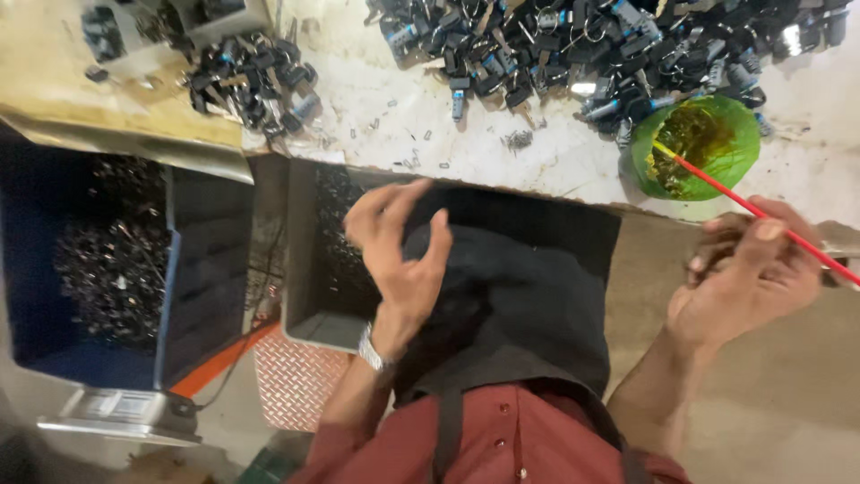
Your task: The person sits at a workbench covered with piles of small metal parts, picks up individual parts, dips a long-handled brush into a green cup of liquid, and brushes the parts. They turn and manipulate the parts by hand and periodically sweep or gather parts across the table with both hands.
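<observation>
My left hand (400, 246) hovers over a grey bin (300, 260), fingers spread and curled, holding nothing that I can see. A metal watch sits on its wrist. My right hand (751, 273) is closed around a thin red stick (761, 215), whose yellow tip dips into a green bowl (708, 143) of yellowish-brown paste at the worktable's edge. A dark apron (528, 305) covers my lap between both hands.
A big heap of small black and blue parts (591, 45) lies on the white worktable (385, 99); a smaller heap (255, 81) is to the left. A blue crate (36, 269) of dark metal pieces stands at the left. An orange-edged checker plate (291, 381) is below.
</observation>
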